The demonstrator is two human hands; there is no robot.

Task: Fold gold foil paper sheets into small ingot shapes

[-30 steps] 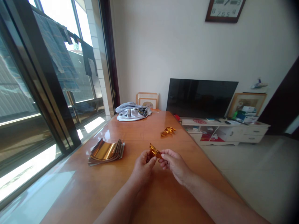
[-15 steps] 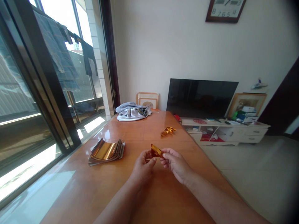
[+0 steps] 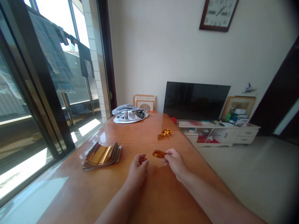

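Note:
Between the thumb and fingers of my right hand (image 3: 176, 163) is a small folded piece of gold foil paper (image 3: 159, 153), its loose end pointing left. My left hand (image 3: 137, 169) is just left of it, apart from the foil, its fingers loosely curled with a gap to the thumb and nothing visible in them. A stack of gold foil sheets (image 3: 101, 154), curled up at the edges, lies on the table to the left. Beyond my right hand sit some folded gold foil pieces (image 3: 165, 133) in a small heap.
The glossy wooden table (image 3: 130, 202) stretches away toward the wall. A grey cloth bundle (image 3: 129, 114) lies at its far end. Glass sliding doors (image 3: 37, 81) stand to the left. On the right are a television (image 3: 196, 101) and a low white cabinet (image 3: 233, 135).
My left hand has let go of the foil and drawn back to the left. The foil stays in my right hand, its free end now lower. The view has tilted up and turned slightly right.

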